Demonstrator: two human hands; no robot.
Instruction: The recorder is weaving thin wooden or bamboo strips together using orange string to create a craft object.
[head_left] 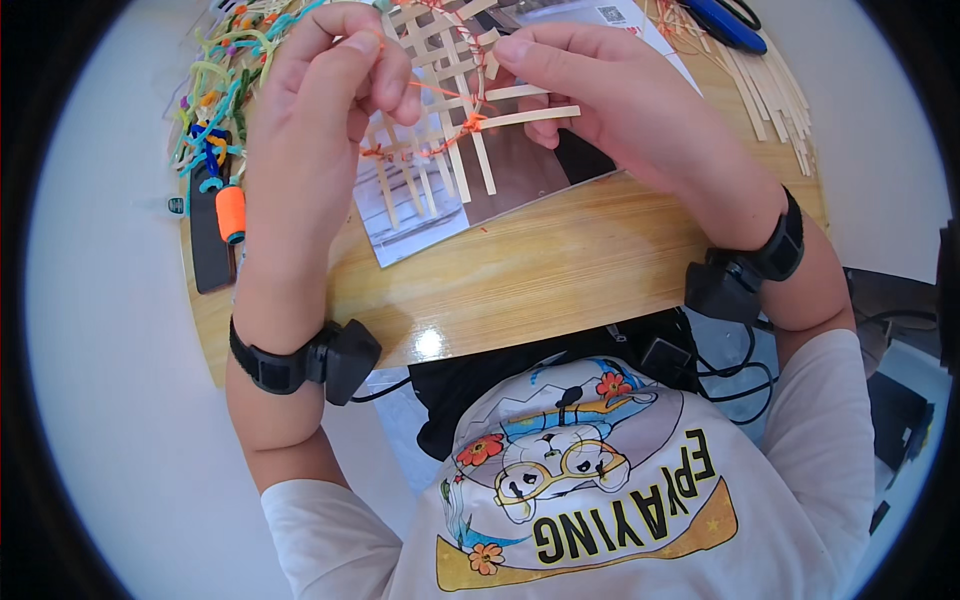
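Observation:
A lattice woven from pale flat strips, perhaps bamboo, is held up over the far part of the table. Orange thread is wound along its edges and bunches into a knot where strips cross near the right corner. My right hand grips the lattice at its right side, thumb on top and fingers behind it. At the left, my left hand is closed in a pinch on the orange thread, which runs taut from its fingers to the lattice. Part of the lattice's far end is cut off by the upper edge of the picture.
Below the lattice lies a glossy printed sheet on the wooden table. An orange thread spool, a dark flat object and tangled coloured cords are at left. Loose strips and a blue-handled tool lie at far right.

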